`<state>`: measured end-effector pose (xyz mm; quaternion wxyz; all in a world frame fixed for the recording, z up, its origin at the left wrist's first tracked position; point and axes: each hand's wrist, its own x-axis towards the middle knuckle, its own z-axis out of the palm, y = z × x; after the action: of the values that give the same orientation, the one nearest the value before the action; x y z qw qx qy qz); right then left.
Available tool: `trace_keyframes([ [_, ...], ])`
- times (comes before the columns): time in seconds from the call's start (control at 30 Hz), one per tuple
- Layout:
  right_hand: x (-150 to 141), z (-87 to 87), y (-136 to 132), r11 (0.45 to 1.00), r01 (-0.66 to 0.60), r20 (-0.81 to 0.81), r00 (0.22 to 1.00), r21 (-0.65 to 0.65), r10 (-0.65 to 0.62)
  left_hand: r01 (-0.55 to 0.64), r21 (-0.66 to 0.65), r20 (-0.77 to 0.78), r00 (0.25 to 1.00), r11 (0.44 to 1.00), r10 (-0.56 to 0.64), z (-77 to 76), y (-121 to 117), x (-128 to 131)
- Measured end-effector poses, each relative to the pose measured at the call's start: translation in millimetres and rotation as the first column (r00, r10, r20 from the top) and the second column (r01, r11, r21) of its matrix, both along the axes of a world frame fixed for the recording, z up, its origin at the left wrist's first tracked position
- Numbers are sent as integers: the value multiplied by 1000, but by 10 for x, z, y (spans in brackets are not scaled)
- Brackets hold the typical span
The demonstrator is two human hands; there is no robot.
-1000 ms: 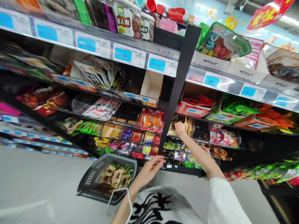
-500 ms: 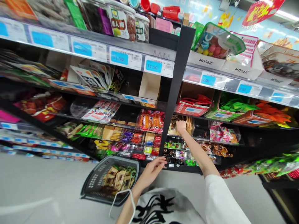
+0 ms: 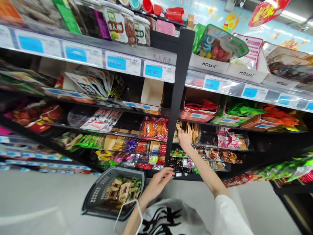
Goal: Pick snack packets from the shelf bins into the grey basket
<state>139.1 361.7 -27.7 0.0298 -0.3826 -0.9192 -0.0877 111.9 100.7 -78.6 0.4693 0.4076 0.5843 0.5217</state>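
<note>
My right hand (image 3: 184, 139) reaches into a clear tray on a lower shelf, just right of the black post. Its fingers are curled among tan snack packets (image 3: 195, 132) and seem closed on one; the fingertips are partly hidden. My left hand (image 3: 161, 179) hangs in front of the bottom shelf, fingers loosely stretched and holding nothing. A white loop (image 3: 140, 213) crosses the left forearm. Beside that arm, at lower left, is a grey shopping basket (image 3: 94, 195) with several tan and green packets (image 3: 123, 191) in it.
A black shelf post (image 3: 177, 98) divides the shelves. Red sausage packs (image 3: 154, 128) lie left of it. To the right are boxes of red packets (image 3: 201, 106) and green packets (image 3: 238, 107). Price-tagged shelf edges (image 3: 155, 71) jut out above my hands. Grey floor (image 3: 49, 195) lies below.
My right hand has shifted slightly left and lower in the tray, its fingers now showing against the tan packets. The left hand stays nearly still. The whole view has moved slightly.
</note>
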Motion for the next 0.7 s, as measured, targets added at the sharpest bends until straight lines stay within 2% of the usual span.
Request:
trace_keyframes([
  [0.1, -5, -23, 19, 1000, 24, -7, 1000, -10, -24, -18, -12, -5, 1000, 1000, 18, -9, -11, -12],
  [0.3, 127, 97, 121, 998, 48, -46, 998, -48, -51, -50, -27, -7, 999, 998, 49, -20, -15, -55],
  [0.5, 154, 127, 206, 995, 60, 17, 998, -74, -59, -26, -23, -25, 999, 999, 25, -32, 90, -1],
  [0.7, 308, 162, 391, 976, 192, -21, 980, -104, -196, -5, -28, -34, 999, 1000, 4, -29, 114, 72],
])
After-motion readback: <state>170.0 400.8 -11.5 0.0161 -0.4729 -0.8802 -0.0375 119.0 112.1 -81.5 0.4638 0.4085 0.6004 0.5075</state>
